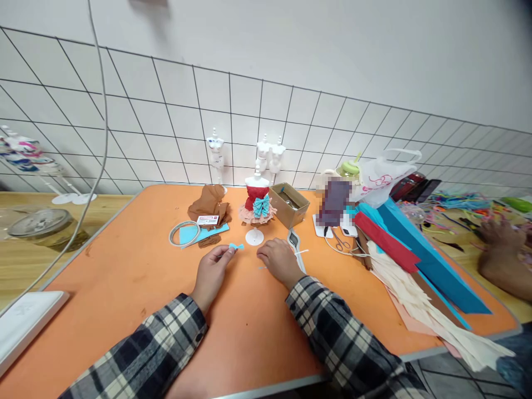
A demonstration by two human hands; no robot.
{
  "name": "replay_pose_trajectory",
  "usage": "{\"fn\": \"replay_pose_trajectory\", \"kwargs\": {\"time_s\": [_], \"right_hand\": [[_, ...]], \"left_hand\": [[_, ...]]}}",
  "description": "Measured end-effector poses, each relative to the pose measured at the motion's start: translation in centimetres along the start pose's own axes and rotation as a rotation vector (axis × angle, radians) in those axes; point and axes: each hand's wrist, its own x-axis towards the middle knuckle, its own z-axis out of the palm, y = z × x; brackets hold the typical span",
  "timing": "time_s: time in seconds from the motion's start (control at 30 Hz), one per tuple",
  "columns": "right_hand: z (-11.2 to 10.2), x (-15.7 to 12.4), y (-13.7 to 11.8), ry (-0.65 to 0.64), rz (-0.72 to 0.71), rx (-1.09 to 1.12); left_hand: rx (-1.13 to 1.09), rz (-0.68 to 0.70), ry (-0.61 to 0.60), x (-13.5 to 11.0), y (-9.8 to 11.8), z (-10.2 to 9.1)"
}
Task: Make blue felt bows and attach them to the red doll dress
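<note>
My left hand (211, 270) pinches a small blue paper bow (236, 246) between thumb and fingers, just above the orange table (137, 271). My right hand (277, 260) rests on the table to the right of the bow, fingers curled down; whether anything is under them is hidden. Behind both hands stands a small white mannequin (256, 208) in a red and peach paper dress with a blue bow. A white glue gun (296, 246) lies just right of my right hand.
Brown paper, a tape ring (183, 233) and blue paper lie at back left. A cardboard box (288, 205), scissors (341, 242), and red, blue and cream paper sheets (415, 260) fill the right side. Another person's hand (501, 252) is at far right. A wire grid lines the wall.
</note>
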Motion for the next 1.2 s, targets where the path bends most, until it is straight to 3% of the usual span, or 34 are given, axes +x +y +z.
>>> {"fn": "replay_pose_trajectory", "kwargs": {"time_s": [0.17, 0.37, 0.47, 0.53, 0.63, 0.73, 0.83, 0.87, 0.93, 1.2], "right_hand": [[-1.2, -2.2, 0.5, -0.058, -0.132, -0.019], [0.0, -1.8, -0.6, -0.024, -0.208, -0.196], [0.3, -1.8, -1.0, 0.162, -0.255, -0.162], [-0.7, -1.8, -0.4, 0.313, -0.233, -0.087], [-3.9, -0.6, 1.8, 0.533, -0.061, -0.056], [-7.7, 2.2, 4.7, 0.657, 0.080, -0.054], [-9.7, 5.2, 7.0, 0.479, 0.219, -0.133], [-10.0, 5.9, 7.5, 0.385, 0.237, -0.173], [-10.0, 6.9, 8.3, 0.313, 0.255, -0.211], [-9.7, 7.6, 9.5, 0.269, 0.374, -0.321]], "left_hand": [[-0.008, -0.014, -0.019, -0.4, 0.1, -0.2], [0.009, -0.004, -0.035, -0.1, 0.2, 0.0], [0.009, 0.002, -0.047, 0.0, 0.2, -0.1], [0.024, 0.034, -0.054, 0.1, 0.2, -0.3], [0.108, 0.148, -0.080, 0.3, 0.1, -0.4], [0.181, 0.233, -0.141, 0.3, 0.1, -0.3], [0.210, 0.268, -0.169, 0.2, 0.2, -0.3], [0.218, 0.278, -0.169, 0.2, 0.2, -0.4], [0.229, 0.297, -0.164, 0.1, 0.2, -0.5], [0.246, 0.333, -0.211, 0.0, 0.3, -0.3]]}}
